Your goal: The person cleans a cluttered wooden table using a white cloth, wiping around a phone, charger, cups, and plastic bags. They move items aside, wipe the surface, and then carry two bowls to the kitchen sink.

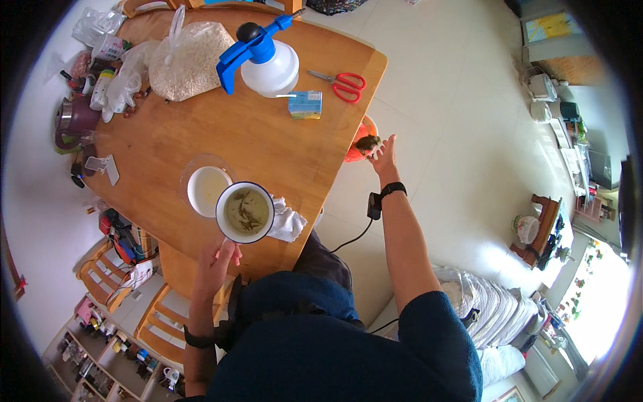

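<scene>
My left hand [224, 255] grips the handle of a white enamel mug [246, 212] with a dark blue rim. Pale liquid and dark leaf strands lie in the mug. It is beside a white bowl [205, 191] of cloudy pale liquid, which stands on a clear dish. My right hand [384, 155] is past the table's right edge, its fingers partly spread, with a dark clump of wet leaves [367, 144] at the fingertips above a red plastic basin [357, 151]. Whether the fingers hold the clump cannot be told. A white cloth [287, 221] lies right of the mug.
On the wooden table [150, 151] are red-handled scissors [347, 87], a blue drink carton [305, 105], a blue and white pump sprayer [270, 65], a bag of pale grains [187, 63] and a purple kettle [75, 118]. Wooden chairs [163, 316] stand at lower left.
</scene>
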Motion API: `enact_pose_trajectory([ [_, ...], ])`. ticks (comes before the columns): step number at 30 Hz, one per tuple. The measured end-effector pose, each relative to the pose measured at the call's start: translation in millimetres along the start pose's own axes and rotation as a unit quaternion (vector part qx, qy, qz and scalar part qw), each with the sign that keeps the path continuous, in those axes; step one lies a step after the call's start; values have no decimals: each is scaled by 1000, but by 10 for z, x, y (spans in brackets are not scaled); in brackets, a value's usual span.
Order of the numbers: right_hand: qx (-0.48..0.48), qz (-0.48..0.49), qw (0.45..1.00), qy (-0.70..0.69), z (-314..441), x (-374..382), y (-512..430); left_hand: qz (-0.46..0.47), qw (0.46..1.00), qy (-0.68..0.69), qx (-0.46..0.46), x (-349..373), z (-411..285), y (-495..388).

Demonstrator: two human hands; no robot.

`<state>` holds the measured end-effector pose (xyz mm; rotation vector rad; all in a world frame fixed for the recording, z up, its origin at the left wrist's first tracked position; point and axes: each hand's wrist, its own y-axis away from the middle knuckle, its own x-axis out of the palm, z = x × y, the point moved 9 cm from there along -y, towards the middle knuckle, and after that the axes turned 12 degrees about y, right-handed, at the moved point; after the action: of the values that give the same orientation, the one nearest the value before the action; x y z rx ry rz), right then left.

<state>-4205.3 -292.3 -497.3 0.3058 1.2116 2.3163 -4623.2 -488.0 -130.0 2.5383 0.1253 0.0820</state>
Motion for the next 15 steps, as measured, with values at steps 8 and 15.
enact_pose_trajectory([
  [8,-93,86,983,-132,227,14,110,-23,1000,-6,-21,100,9,-87],
  [15,-70,384,886,-250,1220,532,2002,5,999,-15,-44,201,82,-178],
])
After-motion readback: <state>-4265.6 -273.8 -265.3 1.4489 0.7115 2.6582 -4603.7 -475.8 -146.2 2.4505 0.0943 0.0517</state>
